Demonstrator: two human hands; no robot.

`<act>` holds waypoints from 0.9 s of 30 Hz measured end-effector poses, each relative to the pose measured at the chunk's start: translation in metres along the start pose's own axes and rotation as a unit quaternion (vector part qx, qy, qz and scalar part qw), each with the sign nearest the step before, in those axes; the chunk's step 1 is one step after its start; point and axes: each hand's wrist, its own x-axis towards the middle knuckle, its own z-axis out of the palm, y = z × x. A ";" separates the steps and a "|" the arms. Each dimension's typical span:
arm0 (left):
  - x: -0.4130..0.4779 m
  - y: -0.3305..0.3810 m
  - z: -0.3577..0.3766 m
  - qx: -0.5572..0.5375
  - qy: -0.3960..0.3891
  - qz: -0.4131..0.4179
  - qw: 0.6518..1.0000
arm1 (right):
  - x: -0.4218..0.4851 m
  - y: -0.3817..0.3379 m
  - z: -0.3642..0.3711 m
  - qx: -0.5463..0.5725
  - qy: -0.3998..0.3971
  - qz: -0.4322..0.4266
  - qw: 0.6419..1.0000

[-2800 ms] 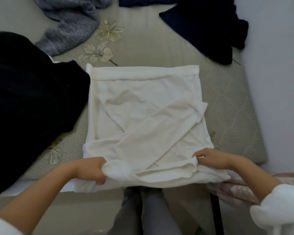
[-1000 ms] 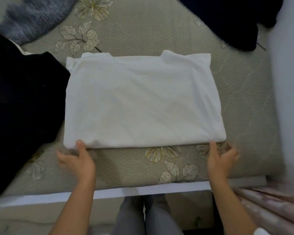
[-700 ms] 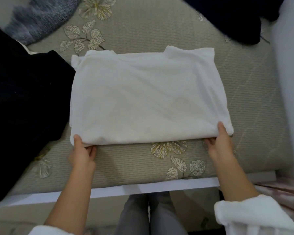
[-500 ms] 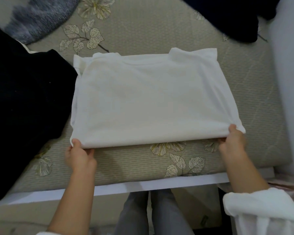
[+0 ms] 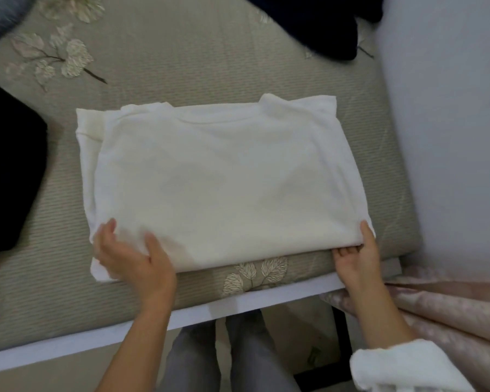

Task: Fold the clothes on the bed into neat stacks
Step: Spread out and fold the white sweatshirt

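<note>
The white shirt (image 5: 224, 182) sits folded into a wide rectangle in the middle of the frame, flat on the bed (image 5: 181, 66), neckline along its far edge. A second layer peeks out along its left side. Down at the lower left corner, the left hand (image 5: 133, 258) lies on top of the cloth, fingers spread, thumb out toward the centre; it is a little blurred, and the hand covers the very corner of the fabric. Over at the lower right corner, the right hand (image 5: 357, 258) pinches the near edge, thumb on top, fingers tucked underneath. A rolled white sleeve (image 5: 402, 366) shows at the lower right.

A black garment (image 5: 12, 165) lies at the left edge of the frame, apart from the shirt. A dark navy garment (image 5: 317, 24) sits at the upper right and a grey one (image 5: 0, 15) shows at the upper left corner. A pale wall (image 5: 450, 137) fills the right side, with pink curtain (image 5: 450, 321) folds below it. Grey trouser legs (image 5: 224, 357) stand at the bottom centre.
</note>
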 end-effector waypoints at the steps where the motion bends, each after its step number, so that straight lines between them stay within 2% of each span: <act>1: -0.006 0.013 0.016 0.019 -0.058 0.060 0.996 | 0.000 0.001 0.000 0.022 -0.011 0.007 1.000; 3: -0.018 0.038 0.052 0.079 -0.186 0.151 0.968 | 0.000 0.004 0.002 0.052 -0.050 0.016 0.997; 5: -0.033 0.052 0.084 0.143 -0.289 0.254 0.912 | -0.001 0.005 0.007 0.062 -0.075 0.022 0.995; 7: -0.041 0.052 0.108 0.200 -0.340 0.342 0.853 | -0.002 0.002 0.012 0.066 -0.093 0.033 0.993; 8: -0.042 0.051 0.116 0.225 -0.353 0.360 0.834 | -0.003 0.000 0.013 0.057 -0.099 0.031 0.993; 11: -0.041 0.045 0.127 0.278 -0.387 0.344 0.809 | -0.008 -0.004 0.020 -0.025 -0.108 -0.012 0.994; 15: -0.033 0.053 0.122 0.269 -0.460 0.297 0.793 | -0.042 -0.001 0.052 -0.148 -0.131 -0.126 0.972; 17: -0.020 0.068 0.113 0.197 -0.541 0.217 0.788 | -0.067 0.006 0.073 -0.177 -0.180 -0.156 0.955; 18: -0.010 0.077 0.105 0.112 -0.576 0.131 0.799 | -0.080 0.009 0.082 -0.186 -0.206 -0.164 0.947; 19: 0.001 0.086 0.094 0.005 -0.586 0.011 0.810 | -0.093 0.013 0.091 -0.201 -0.232 -0.171 0.936; 20: 0.014 0.092 0.080 -0.101 -0.574 -0.114 0.804 | -0.106 0.018 0.100 -0.221 -0.261 -0.176 0.923; 21: 0.028 0.093 0.066 -0.191 -0.555 -0.215 0.780 | -0.119 0.024 0.108 -0.243 -0.294 -0.177 0.907; 23: 0.058 0.084 0.037 -0.310 -0.524 -0.319 0.727 | -0.141 0.040 0.121 -0.285 -0.364 -0.168 0.871; 27: 0.112 0.049 -0.020 -0.467 -0.523 -0.369 0.610 | -0.169 0.089 0.141 -0.409 -0.472 -0.183 0.759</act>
